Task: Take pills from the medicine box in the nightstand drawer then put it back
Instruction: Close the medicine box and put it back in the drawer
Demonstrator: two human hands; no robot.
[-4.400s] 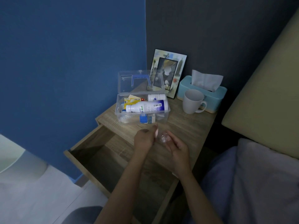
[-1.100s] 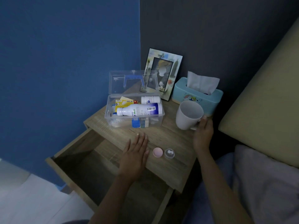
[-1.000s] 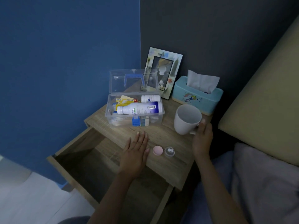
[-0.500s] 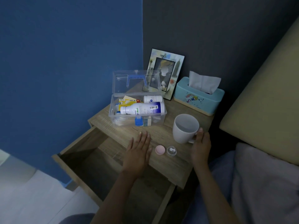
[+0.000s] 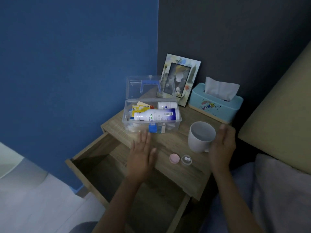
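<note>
The clear medicine box [image 5: 126,122] stands open on the nightstand top [image 5: 170,143], its lid [image 5: 134,89] upright, with a white bottle [image 5: 156,116] lying on top of other packs. My left hand [image 5: 141,157] is flat and open just in front of the box, fingertips near its front wall. A small clear cup holding two white pills [image 5: 186,160] sits beside its pink cap [image 5: 174,158] near the front edge. A white mug [image 5: 199,140] stands to their right. My right hand [image 5: 222,147] is against the mug's handle side, fingers straight.
The nightstand drawer [image 5: 101,172] is pulled out below my left arm and looks empty. A photo frame [image 5: 180,76] and a blue tissue box [image 5: 215,106] stand at the back. A beige headboard cushion [image 5: 277,115] and grey bedding [image 5: 282,190] lie to the right.
My right hand brought the mug forward, set it down near the pill cup and opened its fingers. My left hand slid forward from the front edge toward the medicine box.
</note>
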